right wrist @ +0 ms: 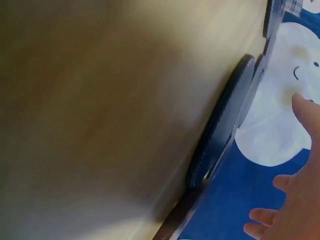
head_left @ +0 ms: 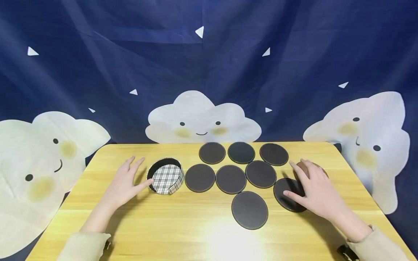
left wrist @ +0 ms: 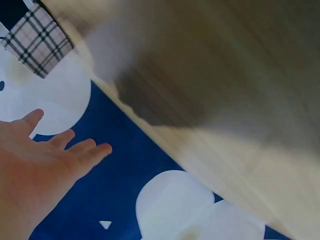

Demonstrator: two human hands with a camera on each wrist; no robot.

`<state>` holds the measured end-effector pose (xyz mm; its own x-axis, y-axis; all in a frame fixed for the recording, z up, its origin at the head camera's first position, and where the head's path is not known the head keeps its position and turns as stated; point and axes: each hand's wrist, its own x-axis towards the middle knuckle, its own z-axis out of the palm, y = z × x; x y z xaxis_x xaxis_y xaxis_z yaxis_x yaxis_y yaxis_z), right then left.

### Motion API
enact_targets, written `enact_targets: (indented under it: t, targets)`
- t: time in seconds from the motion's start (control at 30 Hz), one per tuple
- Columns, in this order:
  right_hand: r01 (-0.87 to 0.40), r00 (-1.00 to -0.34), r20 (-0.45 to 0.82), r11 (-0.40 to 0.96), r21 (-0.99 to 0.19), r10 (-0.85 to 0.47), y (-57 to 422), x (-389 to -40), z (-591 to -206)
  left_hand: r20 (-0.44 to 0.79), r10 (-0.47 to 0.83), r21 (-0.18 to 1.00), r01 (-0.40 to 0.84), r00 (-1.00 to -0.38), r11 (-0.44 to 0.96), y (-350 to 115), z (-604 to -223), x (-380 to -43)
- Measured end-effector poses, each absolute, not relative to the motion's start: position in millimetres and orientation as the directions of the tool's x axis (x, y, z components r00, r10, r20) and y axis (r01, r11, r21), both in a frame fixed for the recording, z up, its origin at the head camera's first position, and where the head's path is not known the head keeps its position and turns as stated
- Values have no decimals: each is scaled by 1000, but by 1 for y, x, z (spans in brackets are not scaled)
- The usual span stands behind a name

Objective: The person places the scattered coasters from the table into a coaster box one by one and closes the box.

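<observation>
My left hand (head_left: pixel 125 186) hovers with spread fingers just left of a round, plaid-lined coaster holder (head_left: pixel 179 181). In the head view its thumb overlaps the holder's rim; the left wrist view shows the plaid wall (left wrist: pixel 40 42) apart from the fingers. Over on the right, my right hand (head_left: pixel 315 192) is held above a dark round coaster (head_left: pixel 289 185) and a brown disc (head_left: pixel 322 170), partly hiding both. Its fingers are extended and grip nothing. The right wrist view shows that hand (right wrist: pixel 295 195) apart from the coaster (right wrist: pixel 225 120) and the brown disc (right wrist: pixel 177 215).
Several more black coasters lie flat across the middle of the wooden table (head_left: pixel 163 224), one of them (head_left: pixel 249 210) nearer the front. Behind the table's back edge hangs a dark blue cloth (head_left: pixel 163 65) with smiling clouds.
</observation>
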<state>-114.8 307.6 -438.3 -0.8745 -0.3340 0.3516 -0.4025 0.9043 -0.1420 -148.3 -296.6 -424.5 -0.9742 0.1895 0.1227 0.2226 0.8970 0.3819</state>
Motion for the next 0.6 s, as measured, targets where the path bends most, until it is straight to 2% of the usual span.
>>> enact_targets:
  t: [0.13, 0.33, 0.6]
  targets:
    - [-463, -837, 378, 880, -107, -395, 306, -113, -442, 87, 197, 449, 215, -976, 867, -301, -426, -153]
    - [-500, -819, 363, 863, -72, -444, 300, -107, -446, 22, 243, 576, 211, -970, 790, -305, -428, -159]
    - [-529, -807, 337, 847, -45, -486, 298, -101, -455, -35, 283, 657, 192, -958, 729, -306, -436, -166]
